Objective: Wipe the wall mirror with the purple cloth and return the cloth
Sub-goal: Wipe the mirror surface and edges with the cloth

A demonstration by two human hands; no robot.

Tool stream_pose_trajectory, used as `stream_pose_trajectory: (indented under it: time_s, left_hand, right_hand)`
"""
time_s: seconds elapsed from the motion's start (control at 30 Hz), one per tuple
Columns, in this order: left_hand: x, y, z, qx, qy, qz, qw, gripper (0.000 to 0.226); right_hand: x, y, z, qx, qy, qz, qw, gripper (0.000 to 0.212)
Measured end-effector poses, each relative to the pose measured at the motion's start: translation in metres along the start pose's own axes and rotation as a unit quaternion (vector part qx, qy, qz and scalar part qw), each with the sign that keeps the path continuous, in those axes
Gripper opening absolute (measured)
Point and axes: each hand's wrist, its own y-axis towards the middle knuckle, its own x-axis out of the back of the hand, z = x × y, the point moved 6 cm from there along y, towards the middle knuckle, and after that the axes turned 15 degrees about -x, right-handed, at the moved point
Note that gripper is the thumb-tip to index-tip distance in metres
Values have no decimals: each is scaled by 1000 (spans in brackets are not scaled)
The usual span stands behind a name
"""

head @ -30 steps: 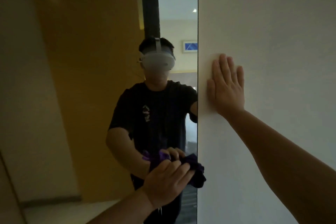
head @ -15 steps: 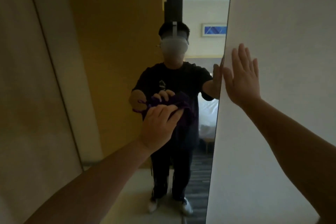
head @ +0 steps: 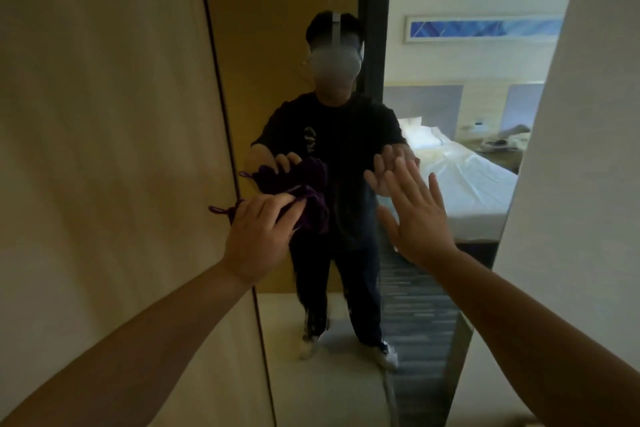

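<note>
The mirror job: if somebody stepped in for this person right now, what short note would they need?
Left hand: closed on the purple cloth, pressing it against the wall mirror around the middle of the glass.
Right hand: open, fingers spread, flat at the glass; holds nothing.
Done: cloth is in the grip and on the glass; how much has been wiped cannot be told.
Left: finish wiping, then return the cloth; its home is not in view.

purple cloth bunched, pressed against wall mirror
</note>
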Motion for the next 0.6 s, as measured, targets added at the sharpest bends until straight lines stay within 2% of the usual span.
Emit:
stream_pose_trajectory:
  time_s: [0.27, 0.43, 0.6]
  left_hand:
    - [-1, -45, 32, 21, -11, -4, 1000, 28]
    - [-6, -22, 65, 29, 11, -30, 999, 27]
    - [-19, 49, 111, -3, 58, -72, 996, 37]
  right_hand:
    - [-56, -11, 44, 15, -77, 32, 996, 67]
    - [-72, 15, 43, 42, -176, -46, 982, 66]
    - [-87, 28, 31, 83, -148, -137, 976, 58]
